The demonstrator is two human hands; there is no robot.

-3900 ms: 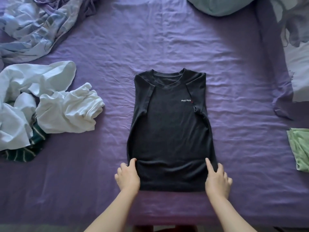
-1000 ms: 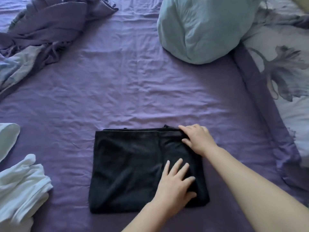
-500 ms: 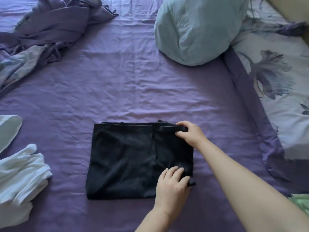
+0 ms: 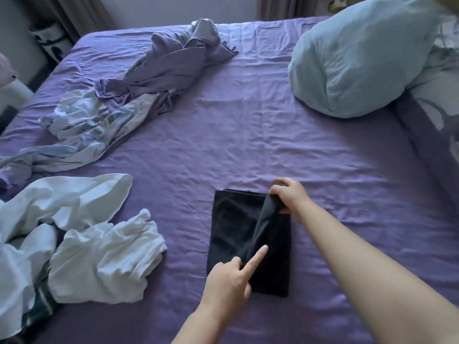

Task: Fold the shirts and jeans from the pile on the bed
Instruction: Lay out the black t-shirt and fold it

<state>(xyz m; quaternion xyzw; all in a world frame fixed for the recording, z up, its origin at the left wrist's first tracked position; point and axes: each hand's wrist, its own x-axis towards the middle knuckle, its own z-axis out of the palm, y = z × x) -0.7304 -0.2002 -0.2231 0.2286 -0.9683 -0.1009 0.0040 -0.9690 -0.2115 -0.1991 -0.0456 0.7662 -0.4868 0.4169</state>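
Note:
A black shirt, folded into a small rectangle, lies on the purple bed sheet in front of me. My right hand grips the shirt's far right corner and holds it lifted, so a flap stands up along the right side. My left hand pinches the near end of that flap between thumb and outstretched index finger. The pile of white shirts sits to the left, with a green striped garment under it.
A crumpled purple and floral blanket lies at the back left. A light blue pillow is at the back right, beside a floral pillow along the right edge.
The shirt went from flat with sleeves in to a folded rectangle. Both hands have now raised its right edge and are carrying it leftward. My view has tilted up.

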